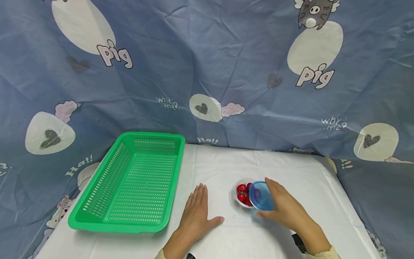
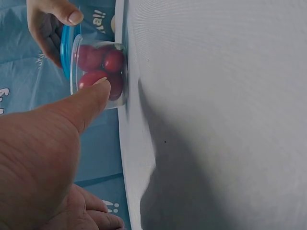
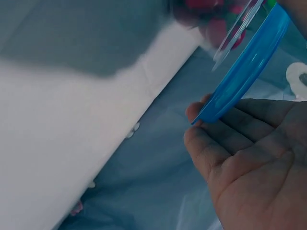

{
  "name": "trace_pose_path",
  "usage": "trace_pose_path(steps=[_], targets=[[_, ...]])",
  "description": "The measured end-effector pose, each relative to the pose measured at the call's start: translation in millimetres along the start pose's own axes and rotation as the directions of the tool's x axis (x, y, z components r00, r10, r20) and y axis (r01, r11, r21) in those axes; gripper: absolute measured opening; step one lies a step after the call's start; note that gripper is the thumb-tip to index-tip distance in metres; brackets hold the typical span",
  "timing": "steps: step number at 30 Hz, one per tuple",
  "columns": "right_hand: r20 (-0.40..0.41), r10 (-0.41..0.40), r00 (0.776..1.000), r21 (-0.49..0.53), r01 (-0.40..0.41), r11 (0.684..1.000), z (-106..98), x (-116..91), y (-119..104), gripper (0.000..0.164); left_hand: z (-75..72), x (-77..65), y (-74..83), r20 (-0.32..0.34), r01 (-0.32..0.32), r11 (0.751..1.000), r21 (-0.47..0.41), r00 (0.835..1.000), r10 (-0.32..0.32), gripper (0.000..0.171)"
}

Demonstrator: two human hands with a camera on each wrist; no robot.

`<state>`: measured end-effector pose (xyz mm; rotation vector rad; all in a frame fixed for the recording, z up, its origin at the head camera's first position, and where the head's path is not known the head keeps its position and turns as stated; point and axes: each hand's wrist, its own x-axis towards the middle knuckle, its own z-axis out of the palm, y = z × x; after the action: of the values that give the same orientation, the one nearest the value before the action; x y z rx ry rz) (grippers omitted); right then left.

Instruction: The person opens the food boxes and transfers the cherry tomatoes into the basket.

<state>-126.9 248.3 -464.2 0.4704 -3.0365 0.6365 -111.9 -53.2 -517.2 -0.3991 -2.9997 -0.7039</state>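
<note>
A small clear round tub [image 1: 235, 196] stands on the white table, with several red cherry tomatoes [image 1: 242, 197] inside and no lid pressed on. My right hand [image 1: 288, 208] grips a translucent blue lid [image 1: 263, 197] by its edges, thumb and fingers on opposite sides. Tilted, the lid overlaps the tub's right side in the head view. Seen from the left wrist, the lid [image 2: 67, 52] is right at the tub's rim. My left hand [image 1: 196, 215] rests palm down on the table to the left of the tub, fingers straight and thumb spread, holding nothing.
To the left, a large green plastic basket [image 1: 125, 227] with slotted walls sits on the white tablecloth [image 1: 223, 237]. Behind the table hangs a blue printed cloth [image 1: 213, 54], which also drops past the table's right edge.
</note>
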Motion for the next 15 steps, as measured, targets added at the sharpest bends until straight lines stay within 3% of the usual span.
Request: trace_pose_path(steps=[15], targets=[[-0.012,0.135,0.991,0.022,-0.135,0.991,-14,-27,35,0.118,1.8,1.6,2.2,0.033,0.002,1.000,-0.002,0.999,-0.002,0.113]])
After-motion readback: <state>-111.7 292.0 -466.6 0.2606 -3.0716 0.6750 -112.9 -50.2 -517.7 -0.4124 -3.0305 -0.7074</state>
